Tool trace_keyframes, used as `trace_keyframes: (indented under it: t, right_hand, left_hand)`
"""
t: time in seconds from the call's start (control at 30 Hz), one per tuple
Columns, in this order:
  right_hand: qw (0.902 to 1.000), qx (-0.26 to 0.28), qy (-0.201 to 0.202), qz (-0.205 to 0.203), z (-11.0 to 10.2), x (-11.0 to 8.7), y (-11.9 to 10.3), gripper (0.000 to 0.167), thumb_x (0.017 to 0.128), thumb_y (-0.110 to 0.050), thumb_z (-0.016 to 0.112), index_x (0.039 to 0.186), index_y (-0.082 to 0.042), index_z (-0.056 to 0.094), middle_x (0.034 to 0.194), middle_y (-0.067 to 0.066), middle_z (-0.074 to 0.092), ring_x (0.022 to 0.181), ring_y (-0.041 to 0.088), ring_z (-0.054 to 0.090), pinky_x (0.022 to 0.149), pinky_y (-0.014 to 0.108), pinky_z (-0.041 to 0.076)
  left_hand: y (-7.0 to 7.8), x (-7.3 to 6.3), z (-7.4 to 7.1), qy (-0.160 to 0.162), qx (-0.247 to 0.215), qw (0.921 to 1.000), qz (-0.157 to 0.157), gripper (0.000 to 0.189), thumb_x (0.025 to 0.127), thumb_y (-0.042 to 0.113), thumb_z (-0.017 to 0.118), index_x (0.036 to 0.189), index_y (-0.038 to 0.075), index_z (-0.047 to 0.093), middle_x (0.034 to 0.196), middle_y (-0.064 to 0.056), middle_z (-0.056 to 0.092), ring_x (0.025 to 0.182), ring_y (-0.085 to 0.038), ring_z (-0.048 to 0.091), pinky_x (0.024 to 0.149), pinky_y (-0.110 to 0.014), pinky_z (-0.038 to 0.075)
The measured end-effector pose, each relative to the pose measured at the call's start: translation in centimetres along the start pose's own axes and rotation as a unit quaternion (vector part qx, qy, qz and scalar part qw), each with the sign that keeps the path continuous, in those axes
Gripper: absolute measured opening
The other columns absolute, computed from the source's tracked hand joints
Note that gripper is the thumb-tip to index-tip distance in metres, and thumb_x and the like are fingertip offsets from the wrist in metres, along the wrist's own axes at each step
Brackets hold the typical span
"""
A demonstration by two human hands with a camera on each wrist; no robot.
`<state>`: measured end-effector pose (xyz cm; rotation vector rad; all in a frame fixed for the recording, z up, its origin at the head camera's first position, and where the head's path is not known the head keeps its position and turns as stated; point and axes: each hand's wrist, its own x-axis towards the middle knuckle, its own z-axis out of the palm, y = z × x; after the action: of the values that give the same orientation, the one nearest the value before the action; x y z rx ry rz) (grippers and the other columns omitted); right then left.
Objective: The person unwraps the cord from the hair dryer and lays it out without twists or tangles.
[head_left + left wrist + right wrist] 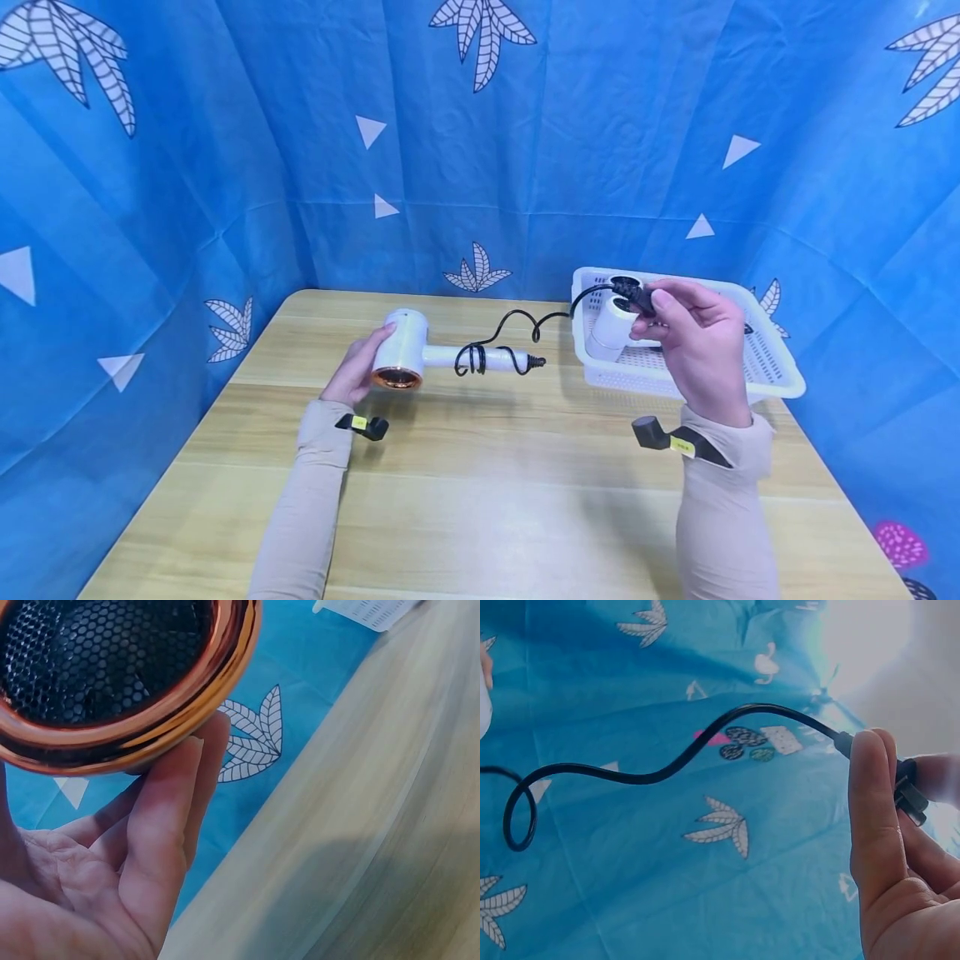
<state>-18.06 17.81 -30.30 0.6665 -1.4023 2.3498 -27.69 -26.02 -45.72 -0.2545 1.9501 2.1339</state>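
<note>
White and smooth, the barrel of the hair dryer (407, 337) sits in the left hand (352, 371), whose fingers curl against its side and beneath the copper-coloured rim (232, 652). Well apart, the right hand (701, 346) pinches the black plug (642, 301) between thumb and fingers.

From the plug, the black cord (652, 778) runs slack through one loose loop to the handle (438, 358), where several turns wrap it. The handle points right, across the desk (487, 492).

The barrel looks stiff and probably carries most of the weight, so holding there seems sound; the glossy shell may slip, and the mesh inside the rim is likely best left unpressed. The cord looks springy and light, easily guided from its plug end.

Beyond the right hand stands the white basket (615, 379), with white cylinders (611, 332) inside; its left rim lies behind the cord in the head view, a likely snag. Blue cloth (465, 150) rises just past the desk's back edge, limiting reach there. The widest room for moving lies between the forearms, towards the person.
</note>
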Motion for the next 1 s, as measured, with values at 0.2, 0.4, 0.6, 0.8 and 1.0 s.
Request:
trace_keyframes:
  t: [0.2, 0.4, 0.6, 0.8, 1.0]
  right_hand:
    - [0.9962, 0.072, -0.049, -0.004, -0.8, -0.9, -0.8, 0.028, 0.1, 0.018, 0.046, 0.106, 0.011, 0.073, 0.095, 0.019, 0.078, 0.066, 0.021, 0.075, 0.063, 0.029, 0.063]
    - [0.9901, 0.107, -0.09, 0.007, -1.8, -1.0, -1.3, 0.034, 0.099, 0.022, 0.039, 0.108, 0.016, 0.071, 0.093, 0.023, 0.078, 0.064, 0.023, 0.075, 0.063, 0.031, 0.063]
    - [0.9879, 0.102, -0.112, 0.033, -2.9, -0.8, -1.5, 0.037, 0.099, 0.023, 0.035, 0.108, 0.015, 0.071, 0.088, 0.018, 0.078, 0.064, 0.022, 0.075, 0.064, 0.03, 0.063]
    - [0.9893, 0.049, -0.121, 0.065, -4.2, -0.7, -1.4, 0.035, 0.098, 0.022, 0.04, 0.108, 0.013, 0.072, 0.087, 0.017, 0.078, 0.062, 0.021, 0.073, 0.063, 0.029, 0.063]
    - [0.9884, -0.017, -0.115, 0.098, -4.7, -0.4, -1.2, 0.03, 0.099, 0.019, 0.047, 0.107, 0.009, 0.074, 0.09, 0.013, 0.079, 0.059, 0.019, 0.072, 0.063, 0.028, 0.062]
  left_hand:
    - [0.1, 0.1, 0.1, 0.007, -0.006, 1.0, -0.001, 0.086, 0.098, 0.063, 0.057, 0.154, 0.002, 0.036, 0.113, 0.002, 0.063, 0.098, -0.008, 0.066, 0.084, -0.021, 0.057]
    - [0.1, 0.2, 0.0, 0.015, -0.021, 0.9997, 0.001, 0.085, 0.097, 0.064, 0.058, 0.154, 0.004, 0.038, 0.12, 0.001, 0.061, 0.104, -0.008, 0.063, 0.087, -0.019, 0.055]
    - [0.1, 0.1, -0.1, 0.022, -0.038, 0.999, 0.003, 0.083, 0.097, 0.063, 0.058, 0.154, 0.005, 0.037, 0.122, 0.001, 0.058, 0.107, -0.008, 0.061, 0.089, -0.018, 0.053]
    - [0.2, -0.1, -0.3, 0.027, -0.044, 0.9987, -0.006, 0.087, 0.098, 0.064, 0.056, 0.159, 0.007, 0.03, 0.126, 0.001, 0.055, 0.108, -0.008, 0.059, 0.089, -0.016, 0.052]
    - [0.4, -0.1, -0.3, 0.025, -0.069, 0.9973, -0.006, 0.088, 0.098, 0.062, 0.057, 0.159, 0.007, 0.028, 0.123, 0.002, 0.054, 0.106, -0.006, 0.06, 0.088, -0.015, 0.053]
